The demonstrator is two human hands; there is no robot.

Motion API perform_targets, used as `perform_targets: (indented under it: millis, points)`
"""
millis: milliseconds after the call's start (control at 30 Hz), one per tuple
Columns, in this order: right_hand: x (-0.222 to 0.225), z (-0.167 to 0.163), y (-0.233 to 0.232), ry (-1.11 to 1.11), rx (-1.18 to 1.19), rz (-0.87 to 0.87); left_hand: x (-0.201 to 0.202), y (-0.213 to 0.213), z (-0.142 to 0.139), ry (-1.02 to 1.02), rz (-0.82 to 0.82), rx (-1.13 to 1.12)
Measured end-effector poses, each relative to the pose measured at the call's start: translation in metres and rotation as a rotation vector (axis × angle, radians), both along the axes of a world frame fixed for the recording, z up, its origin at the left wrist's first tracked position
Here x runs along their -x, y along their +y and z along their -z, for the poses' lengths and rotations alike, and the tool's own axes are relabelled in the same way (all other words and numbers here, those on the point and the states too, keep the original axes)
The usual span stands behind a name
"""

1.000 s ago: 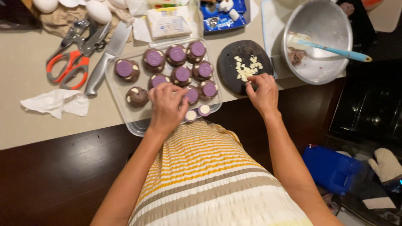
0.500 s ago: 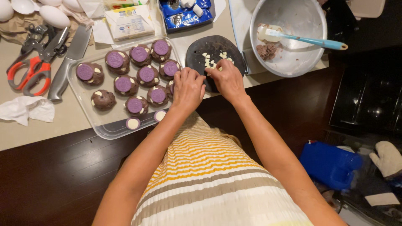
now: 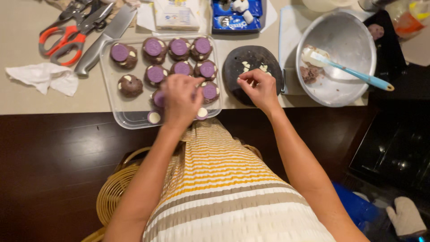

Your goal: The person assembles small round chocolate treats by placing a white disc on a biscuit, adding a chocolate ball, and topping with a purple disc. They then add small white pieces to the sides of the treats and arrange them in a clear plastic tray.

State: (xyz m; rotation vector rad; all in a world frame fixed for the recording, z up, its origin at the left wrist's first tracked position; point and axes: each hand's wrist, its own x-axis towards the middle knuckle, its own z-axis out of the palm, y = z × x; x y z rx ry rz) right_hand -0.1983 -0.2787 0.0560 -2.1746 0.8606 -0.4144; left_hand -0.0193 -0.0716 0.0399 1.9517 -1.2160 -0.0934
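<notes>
A clear tray (image 3: 130, 117) on the counter holds several dark chocolate balls topped with purple discs (image 3: 155, 74). My left hand (image 3: 181, 101) hovers over the tray's right side, fingers curled and blurred; what it holds cannot be told. My right hand (image 3: 257, 85) rests on a round dark plate (image 3: 244, 60) carrying small white pieces (image 3: 246, 66), fingertips pinched together at them. Two loose white discs (image 3: 154, 117) lie at the tray's front edge.
A metal bowl (image 3: 347, 42) with a blue-handled spatula (image 3: 358, 74) stands to the right. Orange-handled scissors (image 3: 62, 38), a knife (image 3: 105, 38) and a crumpled tissue (image 3: 42, 77) lie to the left. A blue cookie package (image 3: 235, 15) sits at the back. Below are a wicker stool (image 3: 109, 197) and dark floor.
My left hand has moved from the dark plate back over the tray. My right hand stays at the plate, fingers now pinched on the white pieces.
</notes>
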Motion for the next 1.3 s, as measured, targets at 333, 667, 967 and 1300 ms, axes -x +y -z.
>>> perform_targets:
  millis: [333,667,967,1300]
  points:
    - [-0.15,0.008,0.113,-0.089,-0.175,-0.498,-0.074,0.11,0.033,-0.128,-0.409,-0.172]
    - [-0.203,0.014,0.134,0.007,0.148,-0.703,-0.082,0.116,0.035,-0.053,-0.315,-0.135]
    - [-0.22,0.016,0.126,0.105,0.195,-0.743,-0.088,0.113,0.035,-0.048,-0.279,-0.119]
    - [-0.245,0.018,0.118,0.371,0.172,-0.667,-0.086,0.111,0.041,-0.025,-0.27,-0.107]
